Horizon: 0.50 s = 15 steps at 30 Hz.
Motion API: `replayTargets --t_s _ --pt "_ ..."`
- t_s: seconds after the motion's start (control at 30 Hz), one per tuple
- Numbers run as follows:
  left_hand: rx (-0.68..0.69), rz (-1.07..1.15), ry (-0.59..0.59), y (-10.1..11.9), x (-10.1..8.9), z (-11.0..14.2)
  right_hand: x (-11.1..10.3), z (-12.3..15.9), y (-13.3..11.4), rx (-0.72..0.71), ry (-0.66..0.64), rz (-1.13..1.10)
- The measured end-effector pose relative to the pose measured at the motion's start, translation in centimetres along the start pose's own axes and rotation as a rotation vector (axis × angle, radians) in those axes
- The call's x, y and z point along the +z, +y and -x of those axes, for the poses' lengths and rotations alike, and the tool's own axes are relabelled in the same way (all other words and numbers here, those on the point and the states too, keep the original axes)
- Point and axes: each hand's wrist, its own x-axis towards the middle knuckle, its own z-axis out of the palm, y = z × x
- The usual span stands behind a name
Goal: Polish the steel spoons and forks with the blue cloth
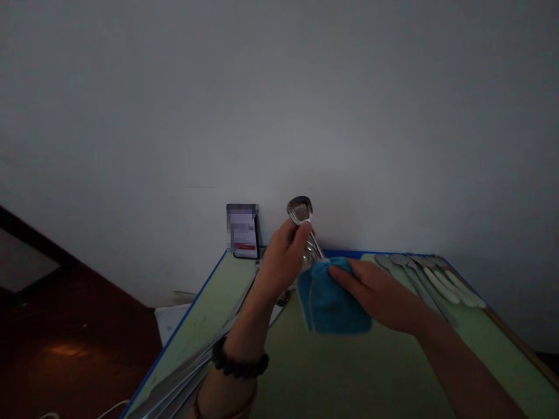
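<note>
My left hand (283, 256) is closed round a shiny metal spoon (300, 210), holding it upright with the bowl up, above the green table (332, 378). My right hand (379, 294) grips a blue cloth (332, 302) pressed against the spoon's handle just below my left fingers. A dark bead bracelet (239, 364) circles my left wrist. The lower part of the spoon's handle is hidden by the cloth.
Several spoons with pale handles (432, 279) lie in a row at the table's far right. A phone-like device (243, 231) leans against the white wall at the table's back edge. More metal cutlery (192, 372) lies along the left side. Dark wooden floor (65, 343) shows at left.
</note>
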Motion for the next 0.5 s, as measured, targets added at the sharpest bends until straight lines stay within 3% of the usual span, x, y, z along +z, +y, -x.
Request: replayTargets --t_s 0.13,0.23,0.37,0.5 --pt "-0.044 0.066 0.064 -0.4 -1.0 -0.1 -1.9 0.3 1.1 0.151 -0.026 -0.07" --pt "-0.071 0.091 -0.042 -0.1 -1.4 0.2 -2.7 0.2 1.8 0.113 0.091 -0.338" --pt "-0.065 0.051 -0.193 0.9 -1.2 0.8 -1.8 -0.4 2.0 0.116 0.063 -0.723" --pt "-0.047 0.007 -0.196 1.8 -0.8 1.0 0.2 -1.3 2.0 0.138 0.071 -0.9"
